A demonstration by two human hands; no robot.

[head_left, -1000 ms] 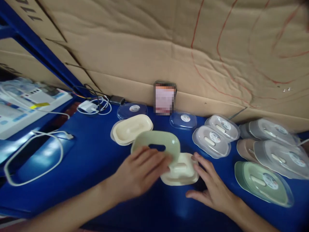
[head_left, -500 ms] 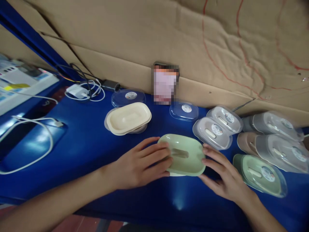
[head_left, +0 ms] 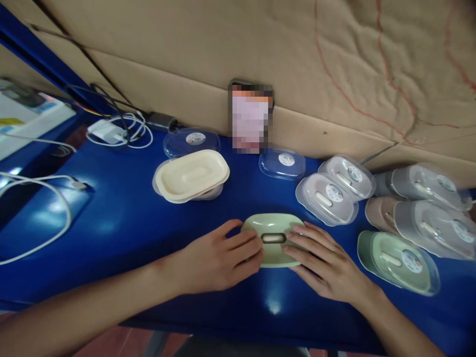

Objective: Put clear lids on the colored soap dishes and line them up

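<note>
A pale green oval dish (head_left: pixel 273 258) lies low over the front of the table between my two hands. Through a slot in its middle a white, bar-shaped piece (head_left: pixel 273 238) shows. My left hand (head_left: pixel 226 255) grips the dish's left end, the fingers bent over the rim. At the other end my right hand (head_left: pixel 323 260) holds it, with several fingers resting on its upper face and the thumb at the near edge. What lies beneath the dish is mostly hidden.
Stacked cream oval dishes (head_left: pixel 191 176) lie left of centre. Clear lids (head_left: pixel 191 143) with round stickers are behind them. Lidded grey, brown and green containers (head_left: pixel 403 263) stand at right. A phone (head_left: pixel 250 119) leans on the cardboard. White cables (head_left: pixel 67 198) lie left.
The green dish has levelled and now sits over the white piece, which shows through its slot. My right hand has moved left, its fingers further onto the dish. The view has shifted slightly.
</note>
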